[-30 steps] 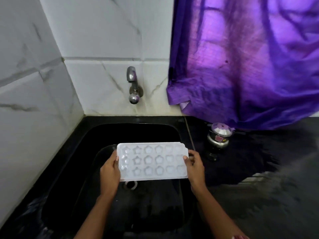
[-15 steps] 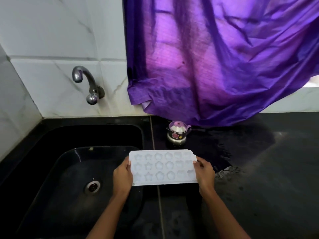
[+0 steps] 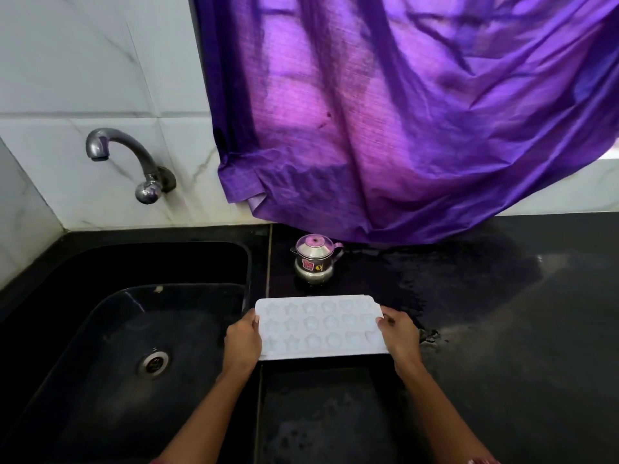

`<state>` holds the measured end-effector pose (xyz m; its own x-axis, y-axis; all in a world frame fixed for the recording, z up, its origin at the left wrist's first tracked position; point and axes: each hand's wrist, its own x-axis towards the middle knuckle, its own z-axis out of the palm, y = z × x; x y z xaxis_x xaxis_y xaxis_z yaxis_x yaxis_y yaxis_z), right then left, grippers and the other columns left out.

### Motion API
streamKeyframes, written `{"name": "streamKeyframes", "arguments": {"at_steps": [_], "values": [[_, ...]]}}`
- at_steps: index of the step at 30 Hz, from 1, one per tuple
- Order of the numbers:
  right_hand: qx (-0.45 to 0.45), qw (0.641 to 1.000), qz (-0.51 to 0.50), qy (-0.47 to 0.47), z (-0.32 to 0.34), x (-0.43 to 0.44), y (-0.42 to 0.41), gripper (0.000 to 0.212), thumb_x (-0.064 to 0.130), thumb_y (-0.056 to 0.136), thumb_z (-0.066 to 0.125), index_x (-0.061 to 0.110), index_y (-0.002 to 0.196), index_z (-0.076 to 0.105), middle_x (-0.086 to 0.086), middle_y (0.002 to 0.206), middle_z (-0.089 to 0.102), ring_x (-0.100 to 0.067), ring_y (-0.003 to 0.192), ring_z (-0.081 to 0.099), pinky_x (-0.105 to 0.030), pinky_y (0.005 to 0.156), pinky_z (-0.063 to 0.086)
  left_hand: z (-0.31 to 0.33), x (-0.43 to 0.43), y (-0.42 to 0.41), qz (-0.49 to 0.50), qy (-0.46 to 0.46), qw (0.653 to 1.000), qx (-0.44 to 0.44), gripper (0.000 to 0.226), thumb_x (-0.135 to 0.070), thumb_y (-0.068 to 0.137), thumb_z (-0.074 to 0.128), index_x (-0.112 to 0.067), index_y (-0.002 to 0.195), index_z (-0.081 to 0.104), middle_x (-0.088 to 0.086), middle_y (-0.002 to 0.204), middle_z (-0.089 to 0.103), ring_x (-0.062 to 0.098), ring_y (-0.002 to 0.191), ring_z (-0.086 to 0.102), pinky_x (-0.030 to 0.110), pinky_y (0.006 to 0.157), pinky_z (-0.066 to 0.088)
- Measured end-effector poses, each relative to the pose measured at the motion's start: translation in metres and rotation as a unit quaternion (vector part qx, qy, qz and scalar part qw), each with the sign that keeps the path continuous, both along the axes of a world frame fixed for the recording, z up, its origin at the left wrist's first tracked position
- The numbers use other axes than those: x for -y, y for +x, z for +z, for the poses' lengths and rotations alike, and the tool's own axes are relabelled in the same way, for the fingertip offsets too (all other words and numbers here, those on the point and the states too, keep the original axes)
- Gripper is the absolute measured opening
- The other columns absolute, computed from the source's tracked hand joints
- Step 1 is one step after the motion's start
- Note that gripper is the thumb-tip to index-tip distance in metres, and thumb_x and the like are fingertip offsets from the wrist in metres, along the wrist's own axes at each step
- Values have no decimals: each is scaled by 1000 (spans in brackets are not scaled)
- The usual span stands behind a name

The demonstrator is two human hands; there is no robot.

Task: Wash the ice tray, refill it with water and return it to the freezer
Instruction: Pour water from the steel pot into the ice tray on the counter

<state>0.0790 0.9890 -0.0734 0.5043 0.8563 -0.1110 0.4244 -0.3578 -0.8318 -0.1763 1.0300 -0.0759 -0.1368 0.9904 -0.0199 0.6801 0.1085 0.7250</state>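
A white ice tray (image 3: pixel 320 326) with star- and flower-shaped cells is held level and face up over the black counter, just right of the sink. My left hand (image 3: pixel 242 341) grips its left short edge. My right hand (image 3: pixel 400 331) grips its right short edge. I cannot tell whether the cells hold water. The black sink (image 3: pixel 110 329) lies to the left, with its drain (image 3: pixel 153 362) visible. A metal tap (image 3: pixel 130 162) juts from the tiled wall above the sink and no water runs from it.
A small steel pot with a lid (image 3: pixel 315 262) stands on the black counter (image 3: pixel 502 329) just behind the tray. A purple curtain (image 3: pixel 402 112) hangs down to the counter behind it. White marble tiles (image 3: pixel 100 61) cover the wall at left.
Both hands have carried the tray to the right, from over the sink basin to over the counter. The view has swung right with it.
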Motion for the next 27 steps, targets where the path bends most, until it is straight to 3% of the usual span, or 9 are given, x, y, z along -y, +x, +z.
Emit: {"name": "streamKeyframes", "arguments": {"at_steps": [2,5,10,15,18,20,24,27], "values": [[19,1000,17,-1,-1,-2,1,29,9,91,49,11,116,64,-17,98,59,-18,83,51,-21,72,33,-2,1,0,8,-5,1000,-8,31,-13,101,36,-5,118,61,16,103,67,14,79,49,25,72,38],[36,999,23,13,-2,-2,1,29,9,92,51,11,117,64,-6,94,52,-15,83,49,-18,69,29,-4,2,-1,4,-8,1000,-12,31,-14,100,37,-6,119,60,16,101,67,24,86,59,30,76,46],[55,998,27,22,-5,-2,4,27,11,90,54,12,115,65,-5,90,52,-16,80,50,-20,71,29,-1,3,-2,-1,-6,1000,-14,31,-16,100,39,-9,121,60,13,102,68,29,94,62,38,85,51],[58,998,25,4,-3,-7,8,24,13,88,58,6,110,66,-15,100,61,-22,85,54,-23,73,33,2,2,-2,45,5,996,-78,37,-27,99,40,-14,132,51,11,124,54,30,113,51,40,90,43],[77,997,23,12,3,-12,6,30,13,90,57,3,118,61,-20,108,62,-32,104,53,-30,92,39,9,-5,4,37,43,993,-106,42,-30,98,43,-14,137,46,10,133,47,28,121,41,40,96,39],[86,995,24,40,9,-16,4,28,9,90,55,3,116,62,-21,108,60,-36,105,53,-39,99,39,15,-14,10,7,69,992,-107,44,-30,97,45,-14,138,45,9,136,45,28,123,39,38,100,36],[80,992,50,86,24,-29,-3,26,2,89,52,5,111,65,-17,110,59,-34,103,55,-39,96,42,26,-35,28,-42,82,990,-103,51,-38,96,46,-15,141,39,5,142,41,26,128,36,36,103,32],[42,990,74,112,35,-43,-7,25,2,91,51,6,111,65,-13,110,58,-22,94,57,-28,87,45,31,-49,43,-59,72,989,-118,59,-46,94,45,-18,144,32,2,146,37,25,131,34,36,105,30]]}}
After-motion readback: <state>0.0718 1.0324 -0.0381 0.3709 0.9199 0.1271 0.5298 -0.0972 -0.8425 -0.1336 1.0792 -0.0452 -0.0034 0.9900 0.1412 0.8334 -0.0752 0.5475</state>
